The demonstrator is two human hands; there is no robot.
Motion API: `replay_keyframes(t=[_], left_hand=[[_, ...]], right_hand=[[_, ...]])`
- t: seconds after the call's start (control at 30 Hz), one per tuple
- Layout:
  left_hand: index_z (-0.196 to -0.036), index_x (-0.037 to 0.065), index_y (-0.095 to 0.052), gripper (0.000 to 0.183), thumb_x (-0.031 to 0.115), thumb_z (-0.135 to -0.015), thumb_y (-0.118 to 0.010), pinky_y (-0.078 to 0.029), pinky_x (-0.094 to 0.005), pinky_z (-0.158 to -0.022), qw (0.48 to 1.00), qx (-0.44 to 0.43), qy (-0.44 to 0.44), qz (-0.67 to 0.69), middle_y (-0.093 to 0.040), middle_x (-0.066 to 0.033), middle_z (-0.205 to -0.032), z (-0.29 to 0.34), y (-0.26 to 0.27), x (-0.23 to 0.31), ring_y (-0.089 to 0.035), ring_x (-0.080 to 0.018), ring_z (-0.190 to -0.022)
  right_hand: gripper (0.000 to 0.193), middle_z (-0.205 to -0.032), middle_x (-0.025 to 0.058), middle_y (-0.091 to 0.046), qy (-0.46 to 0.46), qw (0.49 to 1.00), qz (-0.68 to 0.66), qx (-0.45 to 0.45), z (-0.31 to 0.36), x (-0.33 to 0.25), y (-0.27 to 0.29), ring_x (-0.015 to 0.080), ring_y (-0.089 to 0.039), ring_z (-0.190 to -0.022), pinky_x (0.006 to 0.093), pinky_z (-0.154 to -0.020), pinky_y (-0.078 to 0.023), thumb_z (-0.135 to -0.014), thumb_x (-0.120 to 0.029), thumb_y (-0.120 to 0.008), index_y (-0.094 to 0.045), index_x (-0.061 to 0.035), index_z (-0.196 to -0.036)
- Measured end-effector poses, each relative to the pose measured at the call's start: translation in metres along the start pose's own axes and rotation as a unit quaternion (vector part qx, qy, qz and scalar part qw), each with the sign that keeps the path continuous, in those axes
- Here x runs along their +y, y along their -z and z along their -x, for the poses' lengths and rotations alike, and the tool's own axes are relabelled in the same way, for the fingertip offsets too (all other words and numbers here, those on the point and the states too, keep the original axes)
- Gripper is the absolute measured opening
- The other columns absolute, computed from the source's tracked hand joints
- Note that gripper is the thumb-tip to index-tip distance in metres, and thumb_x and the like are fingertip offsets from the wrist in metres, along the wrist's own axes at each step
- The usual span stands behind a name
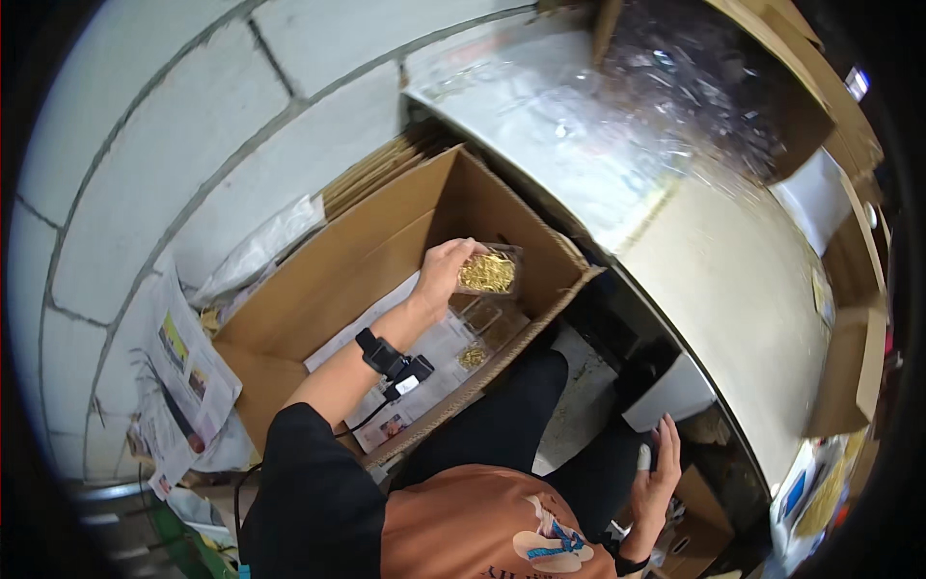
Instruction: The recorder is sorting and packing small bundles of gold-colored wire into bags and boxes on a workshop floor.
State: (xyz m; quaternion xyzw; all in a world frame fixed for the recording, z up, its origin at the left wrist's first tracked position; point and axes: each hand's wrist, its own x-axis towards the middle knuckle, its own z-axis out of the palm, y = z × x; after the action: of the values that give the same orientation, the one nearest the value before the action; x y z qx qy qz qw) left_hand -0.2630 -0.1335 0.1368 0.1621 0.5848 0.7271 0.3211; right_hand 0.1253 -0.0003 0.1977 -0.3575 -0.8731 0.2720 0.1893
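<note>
My left hand (448,270) grips a clear plastic box (488,271) full of small gold-coloured metal pieces, over the inside of a large open cardboard carton (328,265). The pieces are too small to name. Below it in the carton, another clear box (472,355) with a few gold pieces lies near the right wall, on printed newspaper (424,352). My right hand (658,478) is off to the lower right, beside my leg. Its fingers are stretched out with nothing in them, and a white wrap covers one finger.
A pale worktop (738,289) stands to the right of the carton, clear plastic film (579,111) lying over its far part. An open carton (815,72) of shiny clear plastic pieces sits at the far right. White block wall (183,125) rises behind; crumpled newspaper (193,362) lies left.
</note>
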Motion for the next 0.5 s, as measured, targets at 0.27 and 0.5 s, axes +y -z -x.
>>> replay_keyframes(t=[0.27,0.5], left_hand=[[-0.101,0.006,-0.063,0.019,0.017,-0.094,-0.049,-0.05,-0.0304,-0.056,0.945,0.207,0.253,-0.024,-0.062,-0.005,-0.084,-0.003,0.127,-0.191,-0.06,-0.0141,-0.066],[-0.092,0.002,-0.066,0.018,0.013,-0.086,-0.054,-0.045,-0.0314,-0.052,0.939,0.203,0.276,-0.022,-0.063,-0.0068,-0.075,0.009,0.093,-0.291,-0.058,-0.0168,-0.062]], right_hand=[[0.053,-0.133,0.017,-0.047,0.001,0.995,0.054,-0.088,-0.042,-0.02,-0.019,0.0317,-0.056,-0.11,0.0356,-0.091,-0.047,-0.078,0.014,-0.047,-0.046,0.0003,-0.129],[0.047,-0.128,0.0168,-0.052,-0.036,0.989,0.102,-0.104,-0.054,-0.014,0.001,0.0355,-0.055,-0.111,0.037,-0.092,-0.046,-0.076,0.006,-0.057,-0.052,-0.0028,-0.122]])
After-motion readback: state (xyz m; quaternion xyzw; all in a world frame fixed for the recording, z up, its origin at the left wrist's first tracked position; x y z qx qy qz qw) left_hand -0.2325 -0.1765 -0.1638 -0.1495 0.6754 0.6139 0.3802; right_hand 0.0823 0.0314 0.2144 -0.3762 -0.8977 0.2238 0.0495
